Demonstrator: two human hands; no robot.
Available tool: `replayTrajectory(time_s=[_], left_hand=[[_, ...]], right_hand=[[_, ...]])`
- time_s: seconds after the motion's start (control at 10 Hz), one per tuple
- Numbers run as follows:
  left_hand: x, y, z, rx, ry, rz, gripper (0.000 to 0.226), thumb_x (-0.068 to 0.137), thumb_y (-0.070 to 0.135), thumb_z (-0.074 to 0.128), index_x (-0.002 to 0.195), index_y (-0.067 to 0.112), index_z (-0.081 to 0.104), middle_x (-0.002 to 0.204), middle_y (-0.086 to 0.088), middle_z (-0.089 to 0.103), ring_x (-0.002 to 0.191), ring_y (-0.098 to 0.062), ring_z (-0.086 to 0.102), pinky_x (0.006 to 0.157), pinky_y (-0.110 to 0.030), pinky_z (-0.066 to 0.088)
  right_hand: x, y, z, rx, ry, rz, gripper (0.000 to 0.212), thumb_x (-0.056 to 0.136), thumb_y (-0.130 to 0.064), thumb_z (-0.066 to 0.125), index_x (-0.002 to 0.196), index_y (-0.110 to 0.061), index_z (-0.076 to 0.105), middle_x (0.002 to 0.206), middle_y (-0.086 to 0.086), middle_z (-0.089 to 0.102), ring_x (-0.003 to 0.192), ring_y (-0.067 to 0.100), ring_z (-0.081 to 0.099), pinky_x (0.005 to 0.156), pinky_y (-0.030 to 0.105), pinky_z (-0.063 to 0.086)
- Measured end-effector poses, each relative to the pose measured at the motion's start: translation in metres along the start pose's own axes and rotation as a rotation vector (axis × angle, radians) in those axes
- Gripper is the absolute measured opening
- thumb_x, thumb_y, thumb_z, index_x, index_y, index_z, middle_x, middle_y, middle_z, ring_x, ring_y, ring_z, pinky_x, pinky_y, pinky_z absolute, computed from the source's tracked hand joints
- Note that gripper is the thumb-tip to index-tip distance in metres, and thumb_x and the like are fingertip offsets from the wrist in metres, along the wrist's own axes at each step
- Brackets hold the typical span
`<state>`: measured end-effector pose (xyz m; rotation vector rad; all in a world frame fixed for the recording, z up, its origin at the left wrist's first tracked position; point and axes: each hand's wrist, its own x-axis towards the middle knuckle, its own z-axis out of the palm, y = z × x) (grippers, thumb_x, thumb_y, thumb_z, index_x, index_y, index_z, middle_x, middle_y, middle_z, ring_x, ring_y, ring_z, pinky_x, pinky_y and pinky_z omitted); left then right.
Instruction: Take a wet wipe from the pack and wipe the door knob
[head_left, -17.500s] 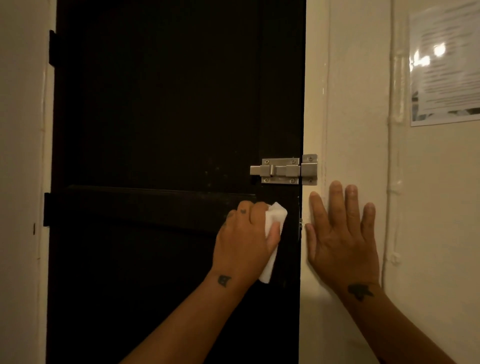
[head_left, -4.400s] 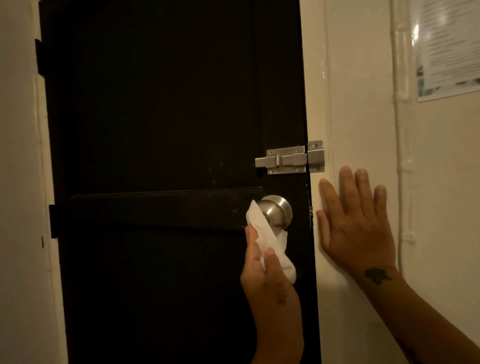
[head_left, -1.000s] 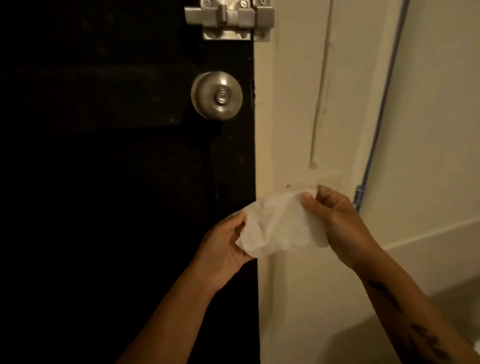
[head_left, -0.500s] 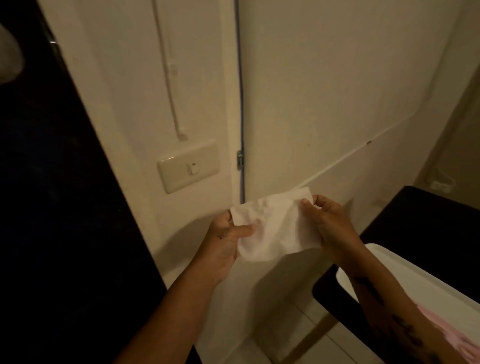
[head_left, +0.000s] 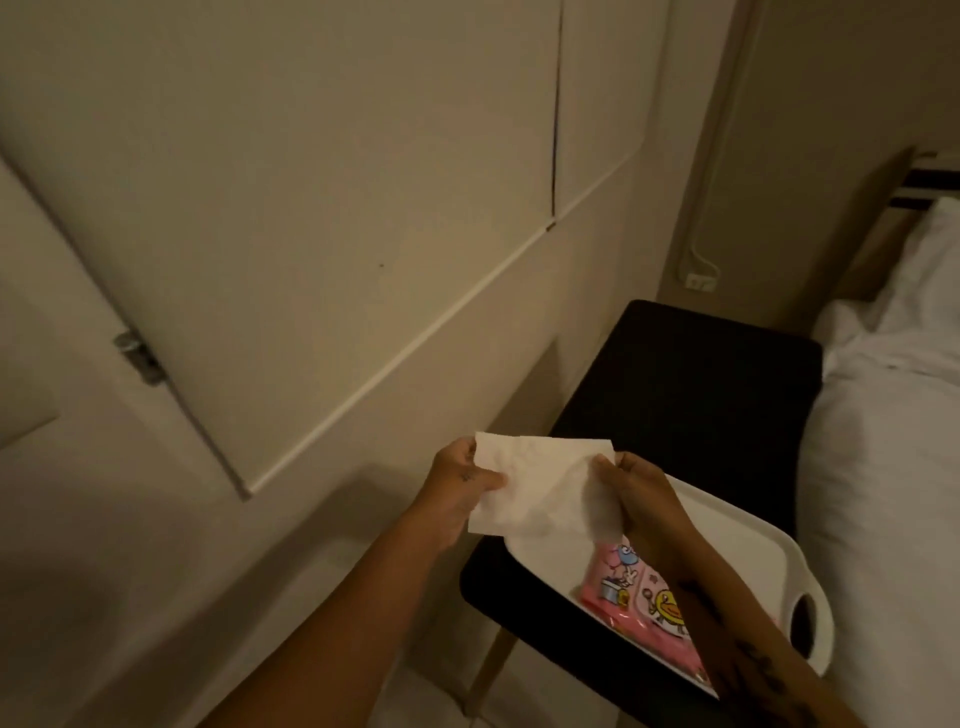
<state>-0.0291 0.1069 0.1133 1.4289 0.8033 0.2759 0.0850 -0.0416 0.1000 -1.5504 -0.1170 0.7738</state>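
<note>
A white wet wipe (head_left: 540, 488) is stretched flat between my two hands. My left hand (head_left: 460, 486) pinches its left edge and my right hand (head_left: 636, 486) pinches its right edge. The wipe hangs over the near left corner of a white tray (head_left: 748, 540). A pink wipe pack (head_left: 639, 608) with cartoon prints lies on that tray, partly hidden by my right forearm. The door and its knob are out of view.
The tray rests on a black stool (head_left: 696, 384) with pale wooden legs, standing against a cream wall (head_left: 311, 208). A bed with white sheets (head_left: 893, 441) is at the right. A wall socket (head_left: 698, 282) sits behind the stool.
My view has swung right and down, away from the door and light switch, to the stool and tray. Both hands still hold the wipe, now spread wider over the tray.
</note>
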Motion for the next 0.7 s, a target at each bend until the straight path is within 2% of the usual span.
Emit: replayTrajectory(time_s=[0.1,0.2,0.3,0.4,0.5,0.6,0.7], left_hand=[[0.041,-0.018,0.037,0.135,-0.059,-0.053,0.041,0.077,-0.01,0.059,0.116,0.001,0.054,0.117,-0.019,0.061,0.104,-0.034,0.058,0.092,-0.048,0.048],[0.077,-0.032,0.072,0.245,-0.106,-0.097,0.046,0.079,-0.009,0.056,0.123,0.004,0.049,0.115,-0.012,0.059,0.099,-0.026,0.057,0.087,-0.039,0.049],[0.105,-0.04,0.101,0.372,-0.108,-0.127,0.049,0.083,-0.009,0.05,0.128,0.01,0.043,0.122,-0.014,0.052,0.098,-0.023,0.051,0.078,-0.03,0.043],[0.129,-0.046,0.12,0.517,-0.145,-0.136,0.055,0.086,-0.008,0.045,0.135,0.016,0.035,0.134,-0.015,0.044,0.112,-0.025,0.047,0.087,-0.03,0.041],[0.148,-0.057,0.127,0.623,-0.196,-0.143,0.061,0.087,-0.006,0.046,0.139,0.02,0.028,0.137,-0.013,0.042,0.122,-0.027,0.043,0.097,-0.035,0.04],[0.164,-0.064,0.129,0.637,-0.249,-0.089,0.066,0.087,-0.008,0.048,0.142,0.02,0.023,0.141,-0.011,0.039,0.127,-0.026,0.039,0.1,-0.035,0.038],[0.168,-0.066,0.116,0.656,-0.178,-0.001,0.057,0.088,-0.008,0.046,0.139,0.014,0.032,0.143,-0.013,0.039,0.13,-0.028,0.037,0.106,-0.038,0.035]], right_hand=[[0.027,0.022,-0.034,0.038,0.029,0.121,0.016,0.093,-0.021,0.047,0.086,-0.008,0.055,0.101,0.018,0.056,0.089,0.033,0.055,0.064,0.039,0.049],[0.052,0.042,-0.06,0.121,0.074,0.215,0.014,0.093,-0.018,0.045,0.092,-0.007,0.054,0.109,0.019,0.053,0.097,0.036,0.053,0.064,0.041,0.049],[0.073,0.057,-0.076,0.221,0.114,0.294,0.017,0.093,-0.014,0.044,0.101,-0.004,0.055,0.114,0.021,0.053,0.101,0.039,0.053,0.061,0.041,0.049],[0.087,0.066,-0.086,0.281,0.148,0.323,0.019,0.094,-0.013,0.042,0.102,-0.001,0.055,0.112,0.022,0.055,0.092,0.035,0.055,0.059,0.037,0.047],[0.098,0.073,-0.094,0.246,0.152,0.321,0.023,0.094,-0.016,0.044,0.108,-0.002,0.055,0.112,0.02,0.059,0.094,0.035,0.058,0.061,0.036,0.048],[0.104,0.081,-0.101,0.187,0.16,0.309,0.028,0.093,-0.015,0.046,0.12,-0.004,0.048,0.109,0.018,0.059,0.089,0.029,0.06,0.06,0.032,0.049],[0.092,0.085,-0.116,-0.07,0.236,0.233,0.039,0.091,-0.016,0.049,0.129,-0.009,0.042,0.12,0.019,0.052,0.103,0.03,0.054,0.079,0.039,0.049]])
